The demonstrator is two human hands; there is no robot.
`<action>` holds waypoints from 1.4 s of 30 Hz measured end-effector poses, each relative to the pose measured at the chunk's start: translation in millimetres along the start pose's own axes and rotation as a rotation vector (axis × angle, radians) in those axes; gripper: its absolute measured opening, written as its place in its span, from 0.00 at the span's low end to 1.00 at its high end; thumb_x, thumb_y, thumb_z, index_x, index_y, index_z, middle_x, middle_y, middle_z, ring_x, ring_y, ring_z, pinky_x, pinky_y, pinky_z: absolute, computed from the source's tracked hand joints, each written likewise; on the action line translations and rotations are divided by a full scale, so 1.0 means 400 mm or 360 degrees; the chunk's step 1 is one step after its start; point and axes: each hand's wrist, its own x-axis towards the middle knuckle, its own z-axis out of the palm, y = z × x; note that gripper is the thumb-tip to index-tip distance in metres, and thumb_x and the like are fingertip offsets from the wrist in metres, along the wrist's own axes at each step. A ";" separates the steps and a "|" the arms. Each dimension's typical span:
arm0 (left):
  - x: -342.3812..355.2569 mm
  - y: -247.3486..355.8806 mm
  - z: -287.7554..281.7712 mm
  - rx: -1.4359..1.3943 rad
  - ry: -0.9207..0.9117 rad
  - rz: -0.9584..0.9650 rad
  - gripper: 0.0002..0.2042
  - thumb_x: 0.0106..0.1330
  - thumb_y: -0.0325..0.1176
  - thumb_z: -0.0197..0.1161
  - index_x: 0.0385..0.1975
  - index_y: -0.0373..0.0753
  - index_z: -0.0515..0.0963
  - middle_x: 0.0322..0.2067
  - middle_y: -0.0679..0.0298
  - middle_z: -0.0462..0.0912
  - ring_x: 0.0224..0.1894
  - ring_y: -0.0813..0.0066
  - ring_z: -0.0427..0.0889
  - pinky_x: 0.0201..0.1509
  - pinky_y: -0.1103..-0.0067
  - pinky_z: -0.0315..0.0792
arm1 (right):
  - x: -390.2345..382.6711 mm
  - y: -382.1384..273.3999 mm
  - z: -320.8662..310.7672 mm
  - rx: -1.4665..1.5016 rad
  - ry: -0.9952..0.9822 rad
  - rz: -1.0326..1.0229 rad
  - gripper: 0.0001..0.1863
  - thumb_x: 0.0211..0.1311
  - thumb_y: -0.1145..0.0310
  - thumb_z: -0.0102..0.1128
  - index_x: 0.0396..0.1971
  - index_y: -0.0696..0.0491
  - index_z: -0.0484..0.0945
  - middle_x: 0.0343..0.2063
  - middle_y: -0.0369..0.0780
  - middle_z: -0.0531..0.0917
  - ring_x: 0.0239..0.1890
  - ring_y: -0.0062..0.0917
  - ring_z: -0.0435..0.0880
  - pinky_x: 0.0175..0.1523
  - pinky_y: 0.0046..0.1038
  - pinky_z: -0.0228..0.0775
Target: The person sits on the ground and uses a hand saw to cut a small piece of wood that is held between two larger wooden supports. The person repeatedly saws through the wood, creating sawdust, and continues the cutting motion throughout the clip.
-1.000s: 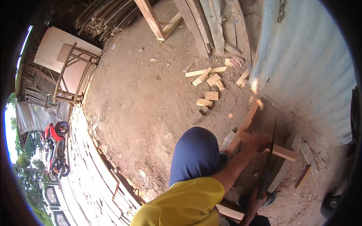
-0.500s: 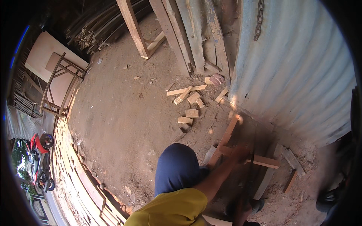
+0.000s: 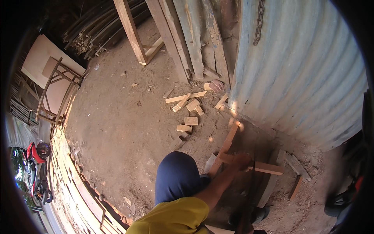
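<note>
My left hand [image 3: 242, 160], reached out from a yellow sleeve, is closed on a reddish wooden bar [image 3: 267, 167] and presses it down. The bar's left end [image 3: 226, 158] rests on a longer wooden piece [image 3: 224, 149] on the ground. Just right of that hand, a thin dark handsaw [image 3: 249, 187] stands nearly edge-on across the bar, smeared by motion. Low at the picture's edge, my right hand [image 3: 245, 228] shows only in part, at the saw's near end. Its fingers are mostly hidden. My bent knee [image 3: 177, 177], in dark blue cloth, is beside the left arm.
Several offcuts [image 3: 191, 121] lie on the dirt ahead. A corrugated metal sheet [image 3: 296, 74] rises at the right, with planks [image 3: 298, 167] below it. Upright boards [image 3: 167, 43] stand at the back. At far left are a wooden frame [image 3: 58, 91] and a red motorcycle [image 3: 37, 167].
The whole view has shifted slightly, so things sit a little further left. My left hand stays on the bar, and the saw remains blurred beside it.
</note>
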 end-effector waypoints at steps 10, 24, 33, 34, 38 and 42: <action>-0.030 0.014 -0.040 0.0022 -0.0199 -0.0033 0.14 0.51 0.38 0.68 0.36 0.40 0.83 0.37 0.54 0.83 0.43 0.57 0.83 0.48 0.63 0.77 | 0.037 -0.041 0.010 0.0334 0.0137 0.0446 0.10 0.57 0.73 0.59 0.34 0.65 0.79 0.23 0.43 0.82 0.27 0.20 0.77 0.33 0.27 0.70; -0.016 0.040 -0.091 0.0122 -0.0311 -0.0087 0.17 0.51 0.39 0.67 0.38 0.36 0.80 0.34 0.51 0.84 0.40 0.53 0.84 0.44 0.63 0.78 | -0.051 -0.045 -0.020 0.0368 0.0179 0.0332 0.05 0.60 0.76 0.56 0.29 0.63 0.77 0.17 0.33 0.72 0.24 0.12 0.68 0.28 0.24 0.64; -0.040 0.019 -0.088 0.0034 -0.0346 -0.0163 0.16 0.51 0.38 0.65 0.38 0.36 0.80 0.35 0.50 0.84 0.40 0.53 0.84 0.44 0.63 0.77 | 0.112 -0.066 0.061 0.0521 0.0136 0.0429 0.09 0.61 0.74 0.56 0.22 0.61 0.71 0.15 0.32 0.69 0.21 0.11 0.63 0.24 0.24 0.58; -0.039 0.039 -0.112 0.0025 -0.0352 -0.0137 0.16 0.51 0.38 0.65 0.38 0.36 0.80 0.35 0.50 0.84 0.40 0.53 0.84 0.44 0.63 0.77 | 0.054 -0.072 0.048 0.0501 0.0182 0.0382 0.09 0.61 0.74 0.56 0.23 0.61 0.71 0.15 0.33 0.69 0.21 0.11 0.63 0.24 0.24 0.58; -0.033 0.032 -0.063 0.0078 -0.0020 0.0020 0.16 0.51 0.37 0.64 0.38 0.36 0.79 0.35 0.50 0.84 0.40 0.52 0.83 0.43 0.63 0.77 | -0.020 -0.084 0.030 0.0507 0.0223 0.0325 0.09 0.61 0.75 0.55 0.23 0.62 0.71 0.15 0.35 0.70 0.22 0.11 0.65 0.24 0.24 0.61; -0.019 0.023 -0.065 -0.0002 -0.0275 -0.0142 0.16 0.50 0.36 0.64 0.38 0.35 0.79 0.34 0.49 0.84 0.40 0.52 0.84 0.42 0.62 0.78 | 0.155 -0.041 0.097 0.0422 0.0199 0.0275 0.08 0.61 0.75 0.55 0.24 0.62 0.72 0.14 0.36 0.69 0.22 0.12 0.64 0.24 0.25 0.60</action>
